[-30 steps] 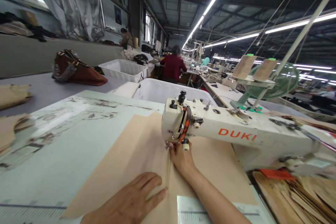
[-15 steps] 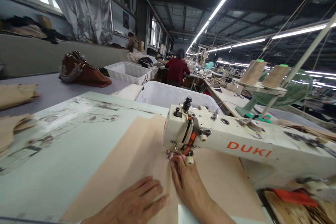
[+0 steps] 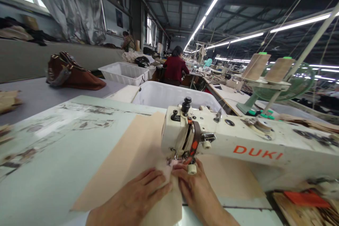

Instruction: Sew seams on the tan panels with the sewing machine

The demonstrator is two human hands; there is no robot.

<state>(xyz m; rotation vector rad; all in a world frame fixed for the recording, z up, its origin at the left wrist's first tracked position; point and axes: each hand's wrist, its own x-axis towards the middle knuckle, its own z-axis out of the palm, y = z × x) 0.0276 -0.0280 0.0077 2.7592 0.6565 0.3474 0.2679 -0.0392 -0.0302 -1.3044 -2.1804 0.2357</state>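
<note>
A large tan sheet of material lies on the pale green table, passing beneath the needle of a white sewing machine. My left hand rests flat on the sheet, left of the presser foot, its fingers stretched forward. Just in front of the foot, my right hand is closed, with bent fingers gripping the edge of the tan material. The index fingertip nearly touches the foot. The thumb side of the right hand is partly hidden by the fingers and the machine's knob.
A brown handbag sits on the grey table at left. White plastic bins stand behind the machine. Thread cones and a green fan are at right. A co-worker in dark red sits farther back.
The tan sheet has shifted and turned slightly under the machine. My left hand has moved a little forward and right, closer to my right hand, whose fingers have shifted along the edge. The view has swung slightly right.
</note>
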